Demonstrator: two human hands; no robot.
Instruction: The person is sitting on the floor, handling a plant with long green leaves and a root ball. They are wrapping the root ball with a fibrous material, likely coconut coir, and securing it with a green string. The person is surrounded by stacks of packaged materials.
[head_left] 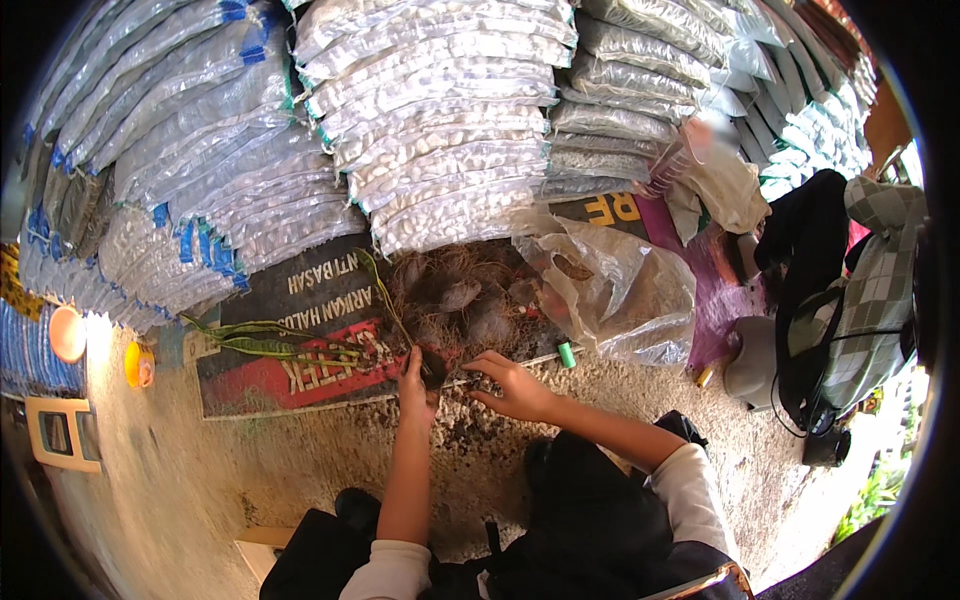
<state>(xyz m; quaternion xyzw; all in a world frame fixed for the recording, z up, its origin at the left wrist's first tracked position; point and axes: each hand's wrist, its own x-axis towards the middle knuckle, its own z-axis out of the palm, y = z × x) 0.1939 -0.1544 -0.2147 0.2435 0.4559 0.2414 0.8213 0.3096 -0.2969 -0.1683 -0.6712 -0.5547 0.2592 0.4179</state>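
Observation:
My left hand (415, 392) is closed around a small dark pot or clump of soil (434, 370); I cannot tell which. A thin green plant stem (385, 292) rises from it and leans up to the left. Just right of the clump is my right hand (515, 388), its fingers bent and apart, with nothing visible between them. Beyond both hands lies a heap of brown coconut husks and fibres (470, 300). Long green striped leaves (265, 340) rest on the printed sheet (240, 385) to the left. Dark crumbs of soil (480, 430) are scattered below my hands.
Tall stacks of clear bags filled with pale stones (440, 130) stand at the back. A crumpled clear plastic bag (640, 300) and a green cylinder (567, 355) lie on the right. Another person (840, 290) in a checked garment is at far right. A stool (65, 432) stands left.

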